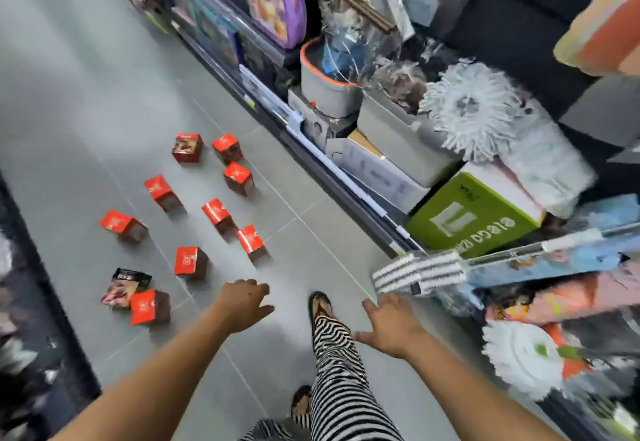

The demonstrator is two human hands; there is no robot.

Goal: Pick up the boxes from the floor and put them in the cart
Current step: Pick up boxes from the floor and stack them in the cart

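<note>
- Head view, what is hard to read: the frame is smeared by motion blur, worst along the left edge, where dark shelving [20,336] dissolves into streaks. No cart can be made out anywhere. The print on the boxes is illegible.
- Cut off: both forearms enter from the bottom edge, and the striped trouser leg [341,371] hides part of the grey tiled floor [86,94] at lower centre.
- The red boxes [187,260] lie scattered on the floor in the left-centre of the frame, mostly apart from one another. Most are tipped, red tops facing up and left, with long axes running roughly from upper left to lower right.
- The lowest red box [149,307] touches a dark flat packet [124,288] just above and left of it.
- The left hand [244,303] hovers low of centre, fingers loosely spread, holding nothing, just right of the nearest boxes.
- The right hand [389,324] is spread wide and empty, beside a striped mop pad [419,272].
- A green carton [474,215] sits on the right-hand shelf.
</note>
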